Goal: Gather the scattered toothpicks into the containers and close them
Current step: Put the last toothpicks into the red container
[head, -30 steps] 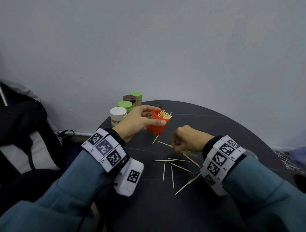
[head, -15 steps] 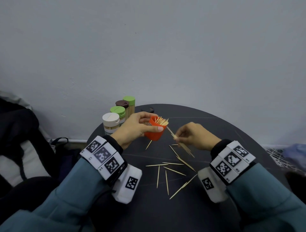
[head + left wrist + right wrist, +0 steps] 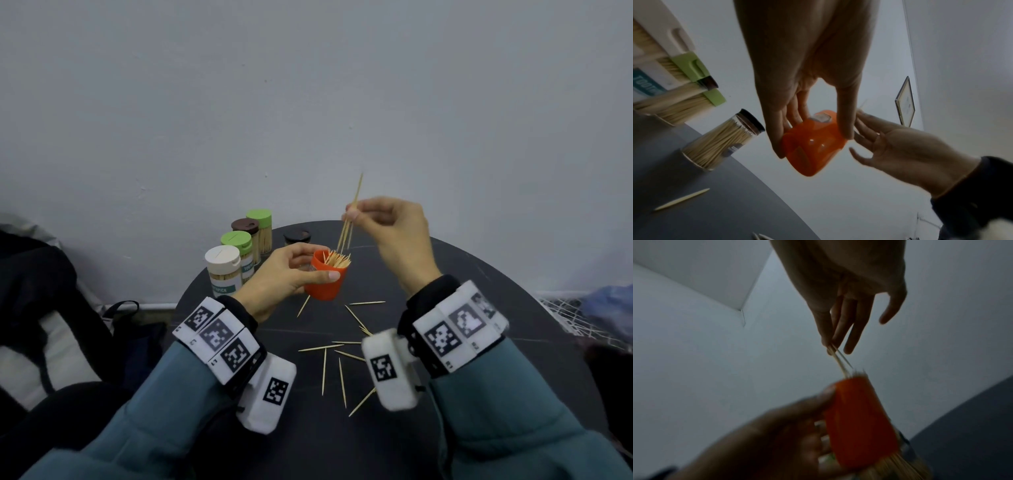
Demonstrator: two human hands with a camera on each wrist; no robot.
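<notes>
Toothpicks (image 3: 337,356) lie scattered on the dark round table (image 3: 496,308), on the near side of the orange container (image 3: 325,279); one lies almost under its base and the rest fan out between the two wrists. The orange container is lifted off the table, open at the top, with a bundle of toothpick tips showing above its rim. The left hand (image 3: 284,274) grips it, thumb across the near wall and fingers curled round the far wall. Straight above the container's mouth the right hand (image 3: 390,233) pinches a few toothpicks (image 3: 349,222) between thumb and forefinger; they hang nearly upright with their lower tips at the bundle, and the other fingers spread loosely. To the left of the orange container stand four closed jars full of toothpicks: a white-lidded jar (image 3: 223,270) nearest, a green-lidded jar (image 3: 239,245), a brown-lidded jar (image 3: 247,229) and another green-lidded jar (image 3: 261,224) toward the wall (image 3: 308,102). Behind the orange container stands a dark-lidded jar (image 3: 297,236).
</notes>
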